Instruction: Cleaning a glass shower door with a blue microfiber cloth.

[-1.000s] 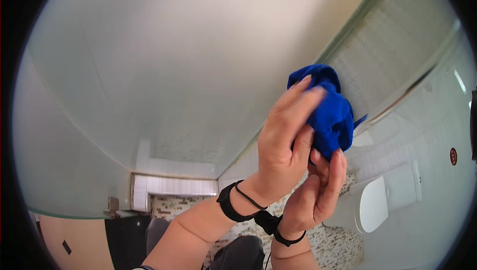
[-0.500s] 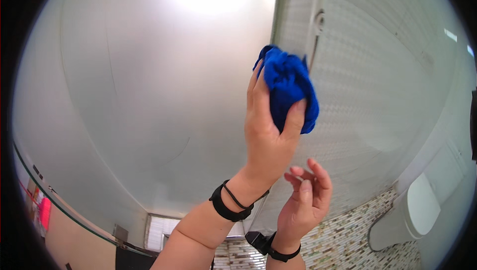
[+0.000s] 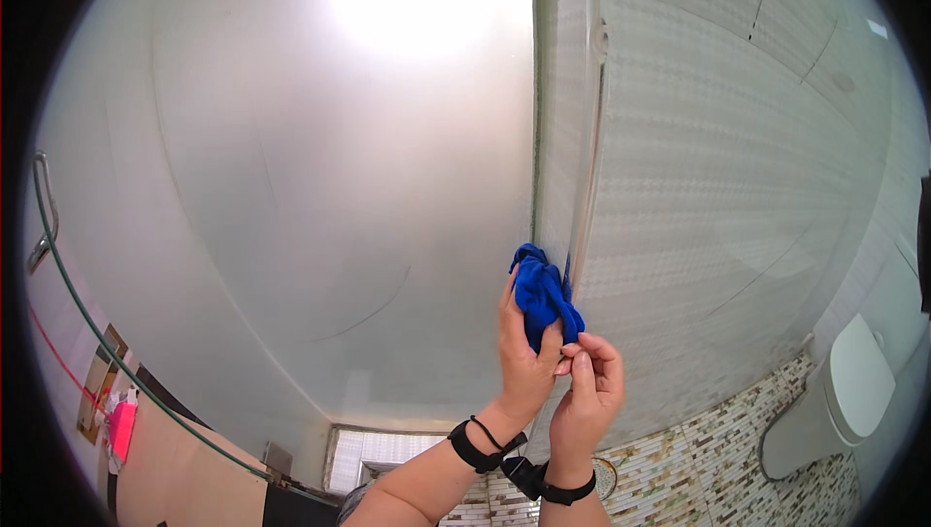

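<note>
Upward, left hand (image 3: 527,372) around cloth (image 3: 541,296)

Looking from the person's head, through the left of two side-by-side fisheyes. Facing ahead and down, upright, unmirrored. Viewing the left hand (image 3: 525,362) and right hand (image 3: 587,396) from nearby, low and right of centre. Meeting the pale panel (image 3: 388,197) across the middle. Reaching down to the tiled floor (image 3: 669,474) and, farther off, to the toilet (image 3: 860,382) at lower right. Bending straight edges toward the rim.
</note>
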The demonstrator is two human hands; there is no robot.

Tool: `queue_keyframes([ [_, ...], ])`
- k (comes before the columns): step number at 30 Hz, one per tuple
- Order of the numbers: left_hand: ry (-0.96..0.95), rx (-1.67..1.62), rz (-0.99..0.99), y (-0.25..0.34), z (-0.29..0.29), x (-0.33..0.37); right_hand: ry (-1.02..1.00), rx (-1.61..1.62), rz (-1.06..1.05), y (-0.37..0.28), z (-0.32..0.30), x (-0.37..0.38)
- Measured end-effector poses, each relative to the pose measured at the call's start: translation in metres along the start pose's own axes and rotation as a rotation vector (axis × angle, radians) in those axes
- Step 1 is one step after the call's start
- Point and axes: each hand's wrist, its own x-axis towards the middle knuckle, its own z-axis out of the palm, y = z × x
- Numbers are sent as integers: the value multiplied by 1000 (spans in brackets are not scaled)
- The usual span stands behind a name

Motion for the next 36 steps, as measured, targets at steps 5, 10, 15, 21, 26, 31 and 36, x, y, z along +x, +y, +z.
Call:
queue_keyframes([
  [5, -1, 51, 140, 19, 6, 21, 33, 52, -34, -1, 6, -1],
  [10, -19, 13, 353, 64, 20, 84, 21, 126, -49, -5, 4, -4],
  [15, -80, -34, 446, 113, 34, 135, -43, 98, -22, -1, 1, -4],
  [21, -45, 27, 370, 71, 23, 86, -13, 179, -17, 4, 4, -4],
  [26, -72, 104, 258, 11, 1, 30, 9, 165, -48, 2, 3, -2],
  [31, -95, 125, 136, -5, -12, 18, 16, 101, 35, 11, 4, -2],
  [36, 22, 466, 616, 30, -15, 66, 36, 81, 24, 12, 9, -4],
])
